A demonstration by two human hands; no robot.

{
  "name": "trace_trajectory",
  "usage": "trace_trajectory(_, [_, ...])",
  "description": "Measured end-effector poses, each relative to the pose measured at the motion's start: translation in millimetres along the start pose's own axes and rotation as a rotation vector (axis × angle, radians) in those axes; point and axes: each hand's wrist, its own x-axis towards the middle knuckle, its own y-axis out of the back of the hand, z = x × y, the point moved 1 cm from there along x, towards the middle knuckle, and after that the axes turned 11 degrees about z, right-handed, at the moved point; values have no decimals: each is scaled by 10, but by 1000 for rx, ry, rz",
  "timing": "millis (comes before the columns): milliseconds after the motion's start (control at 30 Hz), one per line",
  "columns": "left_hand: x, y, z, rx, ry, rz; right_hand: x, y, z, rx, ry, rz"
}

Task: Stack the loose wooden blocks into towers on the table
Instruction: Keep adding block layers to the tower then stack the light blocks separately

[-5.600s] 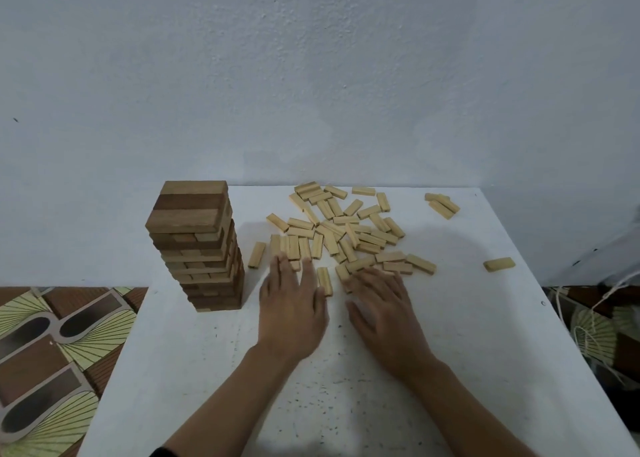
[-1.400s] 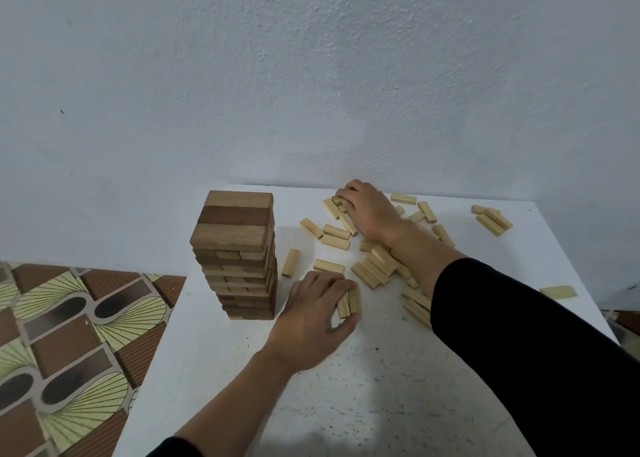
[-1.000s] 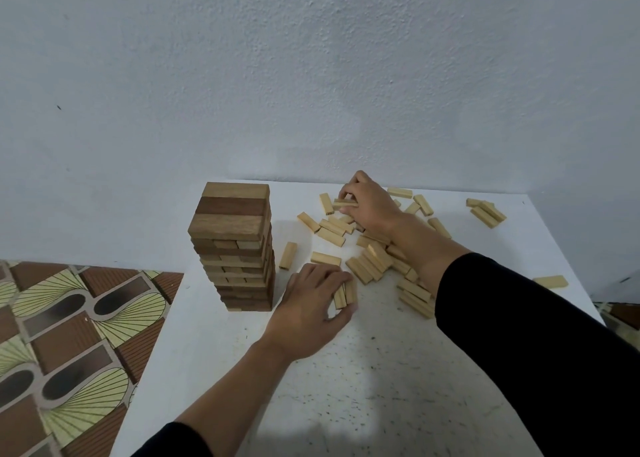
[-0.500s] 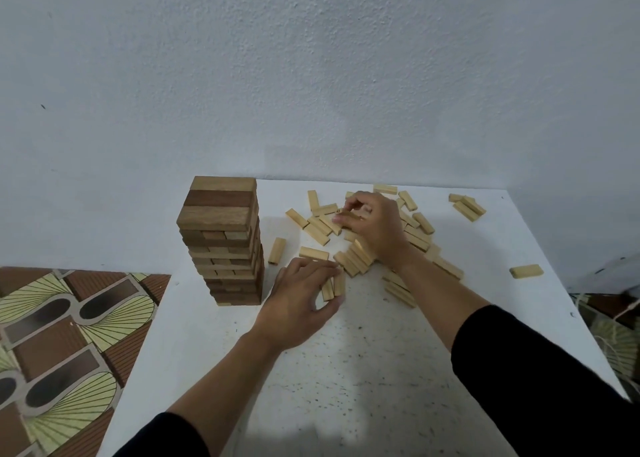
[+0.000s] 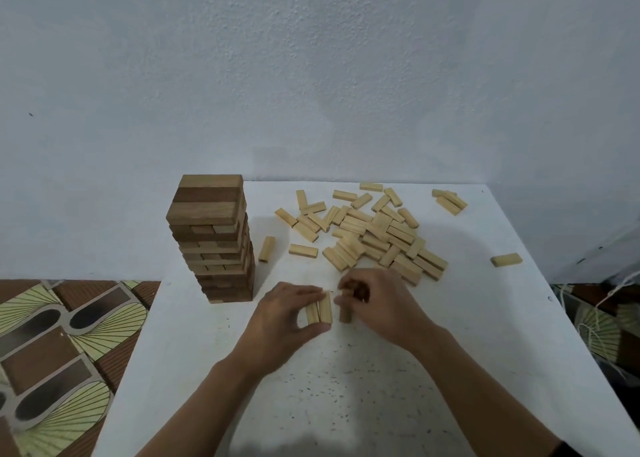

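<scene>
the step in hand looks like laying the first layer of a new tower. the left grip (image 5: 287, 314) curls round two pale blocks (image 5: 319, 313) that lie side by side on the counter (image 5: 346, 387), just right of the foot of the finished tower (image 5: 214, 245). the right grip (image 5: 377, 304) pinches a third block (image 5: 345, 314) just beside the pair, with a sliver of gap showing between them. the next move, as i judge it, is to slide that third block flush against the two and square the ends, then fetch three more to lay crosswise

counted: one tower standing, and its layers are too close-set to number. three blocks are in the two grips. one loose pile (image 5: 374, 235) sits behind the hands, overlapped so much that i cannot count it exactly, though it holds dozens. apart from it, one single block (image 5: 266, 248) lies beside the tower, one stray block (image 5: 506, 260) lies near the right edge, and a small cluster (image 5: 450, 200) of two or three sits at the far right corner
</scene>
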Motion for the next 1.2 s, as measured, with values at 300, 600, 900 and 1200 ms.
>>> trace_trajectory(300, [-233, 151, 103, -52, -4, -36, -366, -219, -66, 2, 76, -32])
trace_trajectory(600, [-359, 278, 68, 13, 28, -119, -470, -98, -34, -6, 59, -280])
trace_trajectory(900, [-327, 273, 124, 6, 32, -143, -263, -36, -130, -4, 110, -332])
trace_trajectory(1200, [-314, 236, 139, -17, -9, -168, -302, -83, -95, 1, 109, -305])
